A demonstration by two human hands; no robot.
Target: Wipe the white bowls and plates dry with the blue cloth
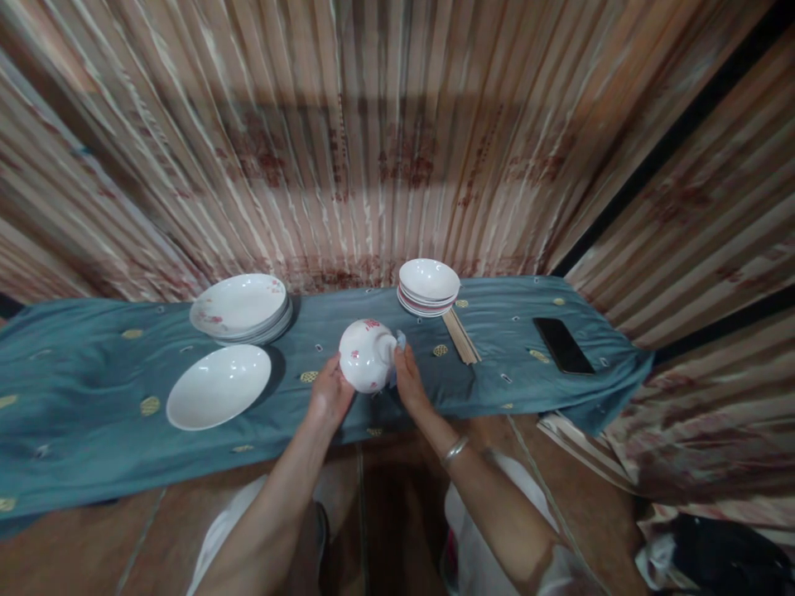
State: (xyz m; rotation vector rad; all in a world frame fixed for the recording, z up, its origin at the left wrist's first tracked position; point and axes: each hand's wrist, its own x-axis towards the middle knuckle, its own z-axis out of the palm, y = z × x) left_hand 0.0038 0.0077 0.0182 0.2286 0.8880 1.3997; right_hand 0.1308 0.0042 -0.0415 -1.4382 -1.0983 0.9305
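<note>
A white bowl (365,358) with red markings is tipped on its side above the table, its outer side and foot ring showing. My left hand (332,387) is closed on the bowl's left edge. At the foot ring, my right hand (408,377) presses a small pale bluish cloth (401,339) against the bowl; most of the cloth is hidden behind the fingers. Behind the bowl to the right stands a stack of small white bowls (428,281). Several chopsticks (461,338) lie in front of that stack.
A blue-green cloth with yellow motifs covers the table (335,306). On the left are a stack of white plates (239,306) and a large shallow white dish (219,387). A black phone (564,345) lies to the right. A pleated curtain (385,149) hangs behind.
</note>
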